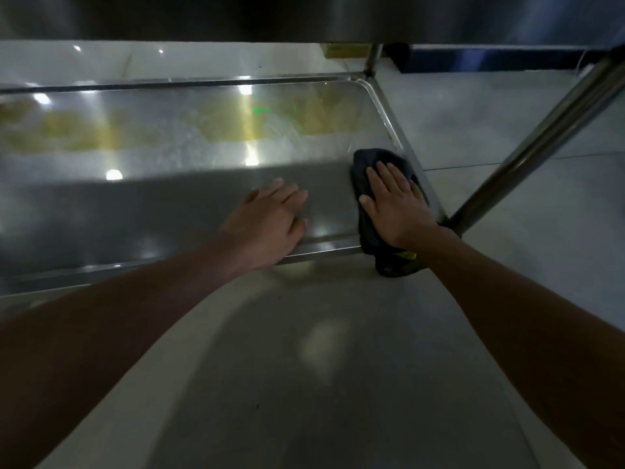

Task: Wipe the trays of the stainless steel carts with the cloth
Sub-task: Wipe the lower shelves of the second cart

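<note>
A low stainless steel cart tray (176, 201) stretches across the view, shiny with light reflections. A dark cloth (367, 164) lies on its near right corner and hangs over the front rim. My right hand (395, 201) presses flat on the cloth with straight fingers. My left hand (270, 221) rests flat on the tray's bare surface near the front rim, a little left of the cloth, holding nothing.
The underside of an upper cart tray (304, 15) fills the top of the view. A slanted steel cart leg (548, 137) rises at the right from the tray's near corner, and another leg (373, 59) stands at the far corner. Pale tiled floor (304, 367) surrounds the cart.
</note>
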Available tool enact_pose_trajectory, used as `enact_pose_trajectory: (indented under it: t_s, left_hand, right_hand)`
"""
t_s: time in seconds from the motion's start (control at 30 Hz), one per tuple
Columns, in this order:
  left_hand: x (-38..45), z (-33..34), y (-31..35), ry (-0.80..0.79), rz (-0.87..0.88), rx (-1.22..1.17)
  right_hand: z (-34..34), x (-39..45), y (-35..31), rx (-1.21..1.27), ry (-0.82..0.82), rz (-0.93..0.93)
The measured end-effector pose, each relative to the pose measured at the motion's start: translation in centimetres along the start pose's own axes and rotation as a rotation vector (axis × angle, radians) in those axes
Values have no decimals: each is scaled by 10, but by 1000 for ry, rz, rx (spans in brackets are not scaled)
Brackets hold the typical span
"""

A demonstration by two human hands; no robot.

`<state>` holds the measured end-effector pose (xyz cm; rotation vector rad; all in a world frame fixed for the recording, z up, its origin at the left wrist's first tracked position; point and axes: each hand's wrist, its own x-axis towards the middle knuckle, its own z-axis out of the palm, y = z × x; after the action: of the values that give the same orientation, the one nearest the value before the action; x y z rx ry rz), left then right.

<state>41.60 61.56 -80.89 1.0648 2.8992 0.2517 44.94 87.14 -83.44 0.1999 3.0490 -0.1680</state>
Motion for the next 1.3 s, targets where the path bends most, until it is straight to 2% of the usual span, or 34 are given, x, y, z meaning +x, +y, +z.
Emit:
enact_pose_trajectory:
  t_s: [0.37, 0.63, 0.9, 1.3]
  left_hand:
    - [22, 11, -13, 6, -33, -53]
    - [24, 10, -43, 39, -64, -61]
    - [1, 6, -89, 57, -79, -59]
    - [-66, -15, -196, 63, -211, -85]
  right_hand:
    - [-1, 44, 24, -13, 93, 53]
    - [-5, 83, 7, -25, 92, 37]
    - [4, 109, -84, -29, 104, -85]
    - [14, 126, -241, -72, 71, -224]
